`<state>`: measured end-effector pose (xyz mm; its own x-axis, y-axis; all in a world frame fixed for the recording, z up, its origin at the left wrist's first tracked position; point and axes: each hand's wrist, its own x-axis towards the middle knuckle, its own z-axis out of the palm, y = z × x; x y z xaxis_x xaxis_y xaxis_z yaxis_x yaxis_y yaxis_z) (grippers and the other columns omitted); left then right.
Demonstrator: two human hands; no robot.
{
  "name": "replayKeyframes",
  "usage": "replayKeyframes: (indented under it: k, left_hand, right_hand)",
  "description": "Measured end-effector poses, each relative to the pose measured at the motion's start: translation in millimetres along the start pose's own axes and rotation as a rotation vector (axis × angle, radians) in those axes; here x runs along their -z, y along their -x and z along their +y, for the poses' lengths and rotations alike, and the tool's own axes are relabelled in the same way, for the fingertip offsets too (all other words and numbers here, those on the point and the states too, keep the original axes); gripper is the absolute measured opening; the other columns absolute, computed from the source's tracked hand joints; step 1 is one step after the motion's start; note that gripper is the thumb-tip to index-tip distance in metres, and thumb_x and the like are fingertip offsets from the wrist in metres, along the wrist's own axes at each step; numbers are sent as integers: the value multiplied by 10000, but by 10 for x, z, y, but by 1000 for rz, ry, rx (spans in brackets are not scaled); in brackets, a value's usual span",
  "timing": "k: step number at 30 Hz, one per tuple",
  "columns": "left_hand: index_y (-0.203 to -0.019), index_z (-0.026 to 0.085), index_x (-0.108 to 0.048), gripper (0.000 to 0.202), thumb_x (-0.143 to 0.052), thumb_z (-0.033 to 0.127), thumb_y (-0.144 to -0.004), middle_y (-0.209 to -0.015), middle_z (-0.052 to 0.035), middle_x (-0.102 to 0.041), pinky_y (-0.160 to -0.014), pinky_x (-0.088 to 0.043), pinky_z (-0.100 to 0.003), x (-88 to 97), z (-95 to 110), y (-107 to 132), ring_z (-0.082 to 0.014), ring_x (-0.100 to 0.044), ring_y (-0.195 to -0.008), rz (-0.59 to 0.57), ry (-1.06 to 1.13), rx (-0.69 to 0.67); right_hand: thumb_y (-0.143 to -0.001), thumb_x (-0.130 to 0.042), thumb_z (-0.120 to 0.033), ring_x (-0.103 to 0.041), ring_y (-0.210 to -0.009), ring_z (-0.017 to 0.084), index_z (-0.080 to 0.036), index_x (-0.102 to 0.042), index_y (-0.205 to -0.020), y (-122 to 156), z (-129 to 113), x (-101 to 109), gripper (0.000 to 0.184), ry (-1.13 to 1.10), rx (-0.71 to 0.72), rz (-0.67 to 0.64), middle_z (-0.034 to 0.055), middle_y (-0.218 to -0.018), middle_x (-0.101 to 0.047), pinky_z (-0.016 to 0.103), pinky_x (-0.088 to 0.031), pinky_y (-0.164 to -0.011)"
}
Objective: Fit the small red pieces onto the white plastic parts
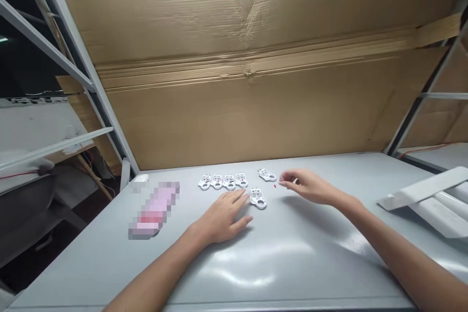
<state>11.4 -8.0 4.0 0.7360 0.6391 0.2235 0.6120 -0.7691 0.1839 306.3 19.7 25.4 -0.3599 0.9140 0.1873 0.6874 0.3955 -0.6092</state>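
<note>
My left hand (228, 217) lies low over the table with its fingers spread, holding nothing. Its fingertips are at the left edge of a white plastic piece with a round ring (258, 199); whether they touch it I cannot tell. To the right, my right hand (305, 185) has thumb and fingertips brought together; anything between them is too small to make out. Just left of those fingertips, a tiny red part (275, 186) rests on the table. Behind it sits a second white ringed piece (267, 175). Several similar white pieces (223, 182) form a row beyond my left hand.
A blurred pink, phone-shaped item (155, 209) lies at left on the grey table (292, 273), with a small white case (142, 178) behind it. White angled panels (435, 202) stand at right. Cardboard (248, 122) walls off the back, between metal frame posts (78, 53).
</note>
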Motion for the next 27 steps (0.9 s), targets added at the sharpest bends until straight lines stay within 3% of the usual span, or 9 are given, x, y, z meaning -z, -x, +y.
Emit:
replayKeyframes:
  k: [4, 8, 11, 17, 22, 27]
  left_hand:
    - [-1389, 181, -474, 447, -467, 348, -974, -1422, -119, -516, -1093, -405, -442, -63, -22, -45, -260, -476, -1312, 132, 13, 67]
    - [-1385, 159, -477, 439, -467, 318, -976, -1450, -118, -486, -1111, -389, -430, -90, -61, -60, -248, -447, -1339, 109, 6, 71]
    - [-1420, 180, -445, 466, -472, 334, -981, -1504, -115, -417, -1127, -367, -432, -88, -82, -50, -258, -389, -1385, 55, -3, 15]
    - [-1408, 184, -466, 437, -430, 351, -1005, -1509, -126, -405, -1119, -373, -420, -73, -73, -37, -264, -391, -1385, 13, -32, -1]
    - [-1486, 184, -362, 521, -412, 392, -1011, -1557, -130, -317, -1144, -328, -440, -41, -48, -39, -271, -328, -1421, -31, -23, -25]
    - [-1528, 234, -278, 535, -372, 395, -1027, -1576, -68, -274, -1182, -257, -447, -9, -7, -29, -255, -247, -1457, -106, 35, -90]
  right_hand:
    - [-891, -512, -503, -588, -745, 203, -206, -622, -806, -43, -223, -300, 328, -200, 85, -13, 45, -812, -657, 336, -463, -678]
    - [-891, -537, -542, -605, -768, 201, -202, -643, -834, -74, -256, -527, 360, -391, 74, -13, 51, -828, -658, 349, -484, -710]
    - [-844, -618, -565, -642, -935, 244, -197, -670, -896, -89, -243, -553, 375, -664, -1, -16, 94, -954, -690, 392, -511, -830]
    - [-704, -819, -445, -598, -1169, 281, -203, -660, -791, -97, -249, -440, 302, -1073, -127, -55, 88, -1070, -694, 435, -444, -1034]
    - [-768, -766, -438, -605, -1162, 269, -207, -644, -846, -105, -220, -457, 273, -1036, -110, -110, 93, -1120, -696, 417, -475, -1000]
    - [-858, -610, -512, -655, -1019, 272, -197, -670, -902, -118, -106, -388, 324, -545, 20, -46, 102, -1041, -716, 432, -504, -925]
